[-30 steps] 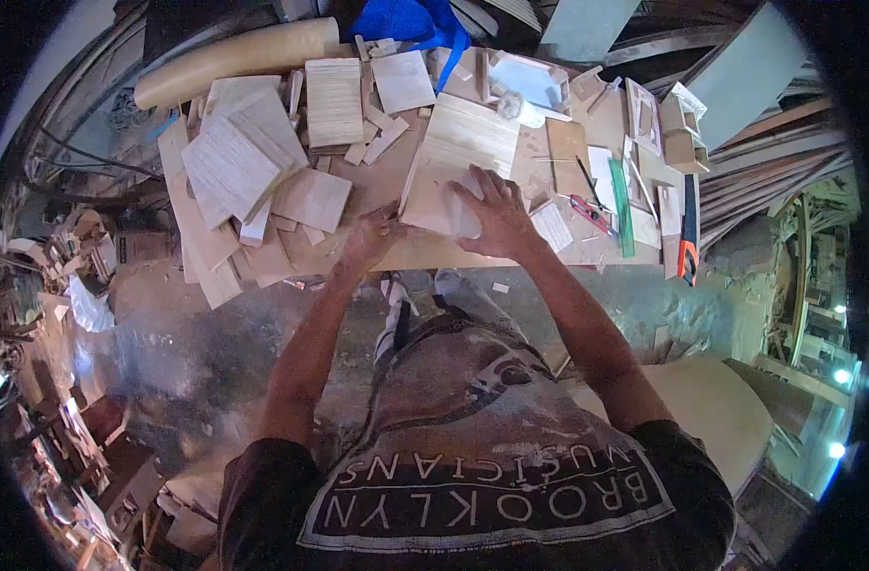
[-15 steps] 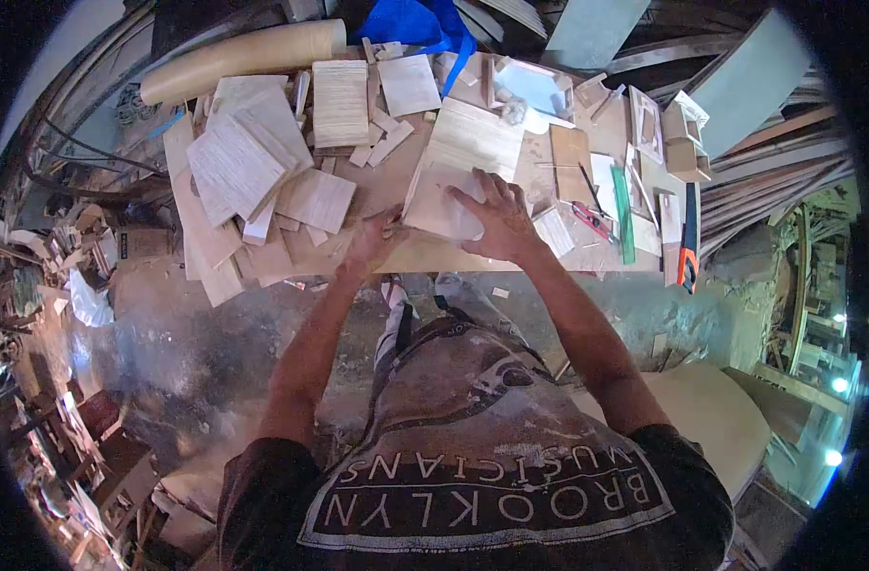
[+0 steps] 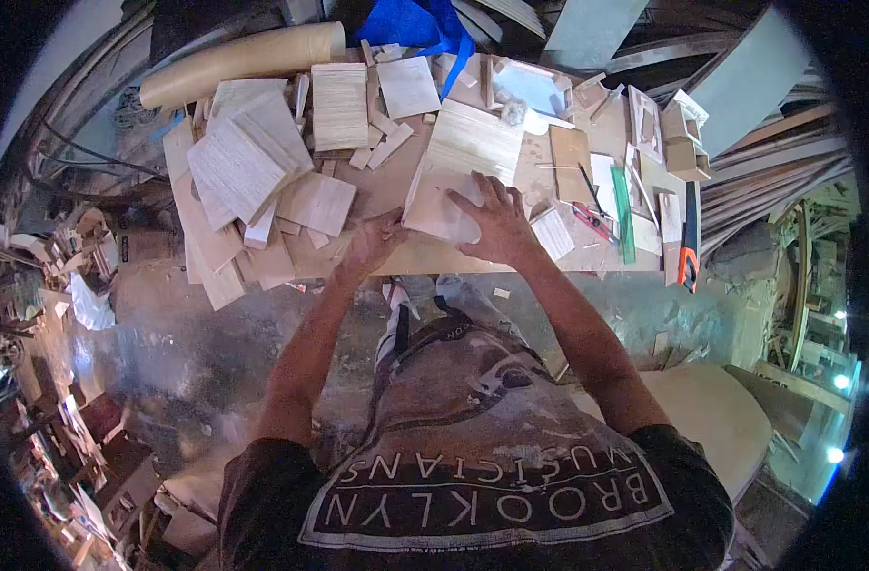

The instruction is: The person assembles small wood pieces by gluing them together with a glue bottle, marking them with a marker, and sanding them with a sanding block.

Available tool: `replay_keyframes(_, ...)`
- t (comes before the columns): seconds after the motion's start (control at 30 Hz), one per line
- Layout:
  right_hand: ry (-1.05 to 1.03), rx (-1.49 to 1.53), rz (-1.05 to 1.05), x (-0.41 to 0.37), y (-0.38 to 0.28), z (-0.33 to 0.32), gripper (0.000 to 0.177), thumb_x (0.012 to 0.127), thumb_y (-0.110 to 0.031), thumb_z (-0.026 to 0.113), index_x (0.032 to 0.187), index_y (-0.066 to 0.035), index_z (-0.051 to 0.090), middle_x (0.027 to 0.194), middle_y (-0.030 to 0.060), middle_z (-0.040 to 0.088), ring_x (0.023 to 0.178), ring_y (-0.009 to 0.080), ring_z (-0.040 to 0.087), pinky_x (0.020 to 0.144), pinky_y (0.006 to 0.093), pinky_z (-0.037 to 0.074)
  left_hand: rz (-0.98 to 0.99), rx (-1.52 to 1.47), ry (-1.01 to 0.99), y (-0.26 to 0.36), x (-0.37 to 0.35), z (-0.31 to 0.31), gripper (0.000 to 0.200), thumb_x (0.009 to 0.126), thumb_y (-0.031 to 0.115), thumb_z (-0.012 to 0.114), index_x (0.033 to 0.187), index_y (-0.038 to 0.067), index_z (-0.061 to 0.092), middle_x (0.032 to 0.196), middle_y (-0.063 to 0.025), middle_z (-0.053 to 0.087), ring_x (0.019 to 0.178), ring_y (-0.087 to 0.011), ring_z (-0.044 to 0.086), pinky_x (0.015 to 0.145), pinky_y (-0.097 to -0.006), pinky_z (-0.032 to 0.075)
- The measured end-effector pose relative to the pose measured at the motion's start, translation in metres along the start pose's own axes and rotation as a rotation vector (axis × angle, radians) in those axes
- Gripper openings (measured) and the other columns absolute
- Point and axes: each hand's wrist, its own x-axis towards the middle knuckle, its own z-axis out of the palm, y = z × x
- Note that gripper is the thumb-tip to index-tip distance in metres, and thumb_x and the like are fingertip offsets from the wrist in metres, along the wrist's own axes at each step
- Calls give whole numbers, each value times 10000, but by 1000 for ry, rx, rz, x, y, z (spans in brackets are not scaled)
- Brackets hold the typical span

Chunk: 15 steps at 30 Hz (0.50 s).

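Note:
A pale wooden board (image 3: 474, 143) lies on the worktable (image 3: 358, 257), with a translucent sheet (image 3: 439, 205) over its near end. My right hand (image 3: 496, 221) rests on the sheet's right side, thumb and fingers spread apart. At the near left corner of the board is my left hand (image 3: 375, 238), its fingers bent together against the edge; what they hold, if anything, is too small to make out.
Left of the hands lie stacked wooden panels (image 3: 239, 162), another panel (image 3: 339, 107) and a cardboard roll (image 3: 244, 62). To the right are a green ruler (image 3: 626, 214), red pliers (image 3: 593, 221), an orange-handled saw (image 3: 689, 238) and small wooden frames (image 3: 647, 124).
My left hand has shifted very slightly at the board's corner. My right hand stays almost where it was, with its fingers still spread.

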Motion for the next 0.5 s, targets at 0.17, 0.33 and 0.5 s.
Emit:
replay_keyframes(0.17, -3, 21, 0, 1, 1, 2, 941, 613, -453, 803, 1448, -319, 390, 1464, 200, 298, 1347, 391, 323, 1058, 573, 304, -4, 83, -10, -1, 1, 0, 483, 845, 207, 719, 1266, 14, 581, 1118, -187, 676, 1038, -259, 664, 885, -373, 517)
replay_keyframes(0.33, 18, 18, -20, 0, 3, 3, 953, 611, -458, 809, 1451, -319, 381, 1465, 191, 292, 1337, 388, 325, 1052, 575, 312, 50, 58, -22, -15, 4, 4, 487, 847, 229, 720, 1262, 14, 584, 1173, -208, 649, 1078, -302, 641, 901, -379, 515)
replay_keyframes(0.5, 8, 15, -23, 0, 3, 3, 961, 612, -464, 814, 1453, -322, 372, 1469, 190, 284, 1340, 383, 322, 1052, 581, 312, 184, 91, 34, -26, 7, 6, 458, 858, 225, 704, 1242, 3, 591, 1237, -234, 601, 1156, -343, 587, 923, -391, 510)
